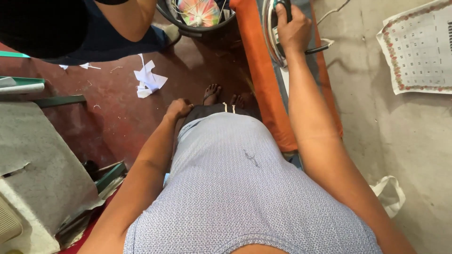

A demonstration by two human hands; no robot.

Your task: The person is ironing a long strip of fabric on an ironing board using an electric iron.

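I look straight down my own body in a pale patterned shirt. My right hand [293,29] is stretched forward and closed around the dark handle of a metal clothes iron [273,33]. The iron rests on a narrow board with an orange padded edge [263,89]. My left hand [178,108] hangs by my hip with the fingers curled into a loose fist, holding nothing. My bare feet [221,96] stand on the dark red floor.
Another person [94,28] in dark clothes bends at the top left. A black bin [197,28] with colourful contents stands ahead. Paper scraps [148,80] lie on the floor. A grey covered table [42,164] is left; a printed sheet [419,47] hangs right.
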